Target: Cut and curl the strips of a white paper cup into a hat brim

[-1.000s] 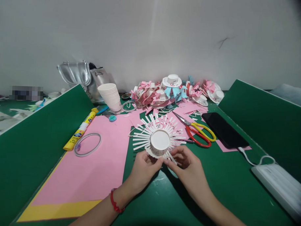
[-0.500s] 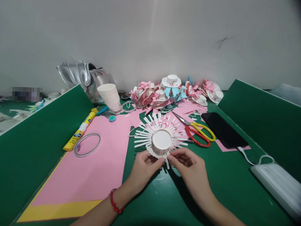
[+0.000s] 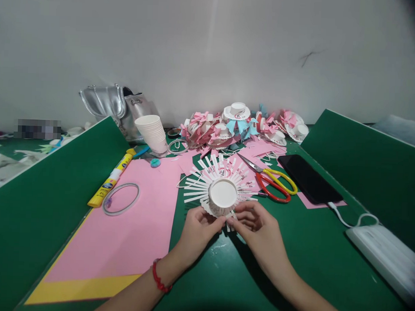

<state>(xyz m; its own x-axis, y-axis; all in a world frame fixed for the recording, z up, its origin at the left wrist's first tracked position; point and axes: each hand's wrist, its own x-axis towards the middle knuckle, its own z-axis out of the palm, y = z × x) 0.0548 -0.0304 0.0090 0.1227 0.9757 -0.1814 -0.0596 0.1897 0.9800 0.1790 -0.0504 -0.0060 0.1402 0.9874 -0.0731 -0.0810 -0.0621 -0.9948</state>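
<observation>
A white paper cup (image 3: 223, 193) is cut into many thin strips that fan outward around its base, which faces up. Along its near edge some strips are bent into a scalloped rim. My left hand (image 3: 201, 228) pinches this rim at the near left, thumb on top. My right hand (image 3: 254, 223) has thumb and fingers closed on a strip at the near right, close to the left thumb. The strips at the far side and left still stick out straight. Just beyond my right hand lie scissors (image 3: 274, 183) with one red and one yellow handle.
Pink paper (image 3: 136, 234) lies on the left with a tape roll (image 3: 120, 199) and a yellow glue stick (image 3: 111, 177). Stacked paper cups (image 3: 152, 134) and a pile of paper cup hats (image 3: 220, 134) stand at the back. A phone (image 3: 308, 179) and white power bank (image 3: 384, 257) lie right.
My right fingers have shifted slightly left, folding the strip at the cup's near edge toward my left thumb. My left hand has stayed almost in place.
</observation>
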